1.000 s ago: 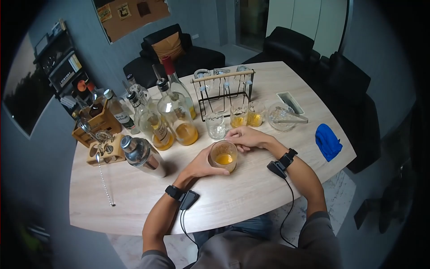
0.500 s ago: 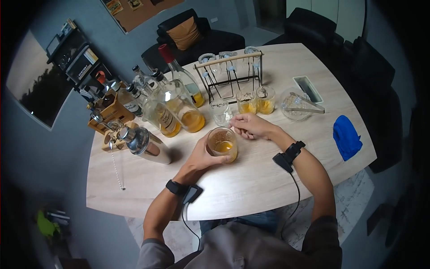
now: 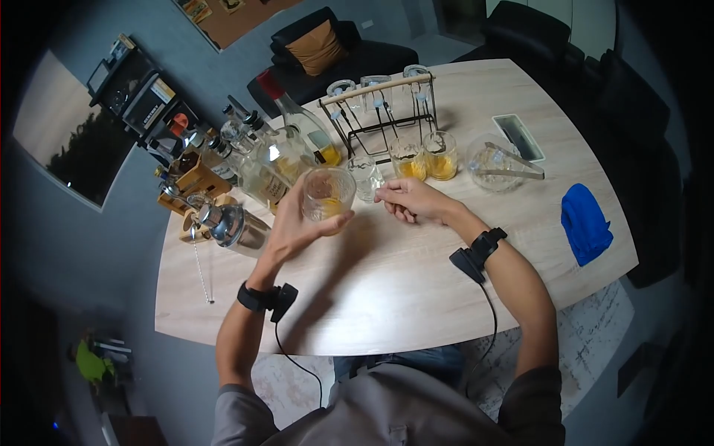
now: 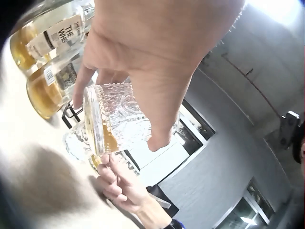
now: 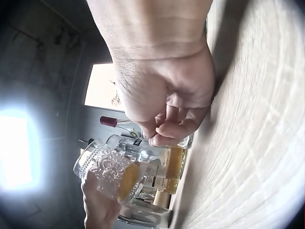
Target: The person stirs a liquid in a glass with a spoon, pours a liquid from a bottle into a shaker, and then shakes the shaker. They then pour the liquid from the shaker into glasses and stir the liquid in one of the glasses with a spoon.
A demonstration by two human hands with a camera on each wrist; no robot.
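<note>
While the drink glass (image 3: 328, 193) is held mouth-up above the counter (image 3: 420, 290), left of the empty glass (image 3: 365, 183), by the left grip (image 3: 292, 224), wide-spread around it, the right grip (image 3: 413, 201), loosely curled, seemingly unfilled, is kept nearer that landmark.

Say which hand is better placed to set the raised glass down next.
Left, probably: the left hand grips the raised glass, while the right hand is apart from it.
</note>
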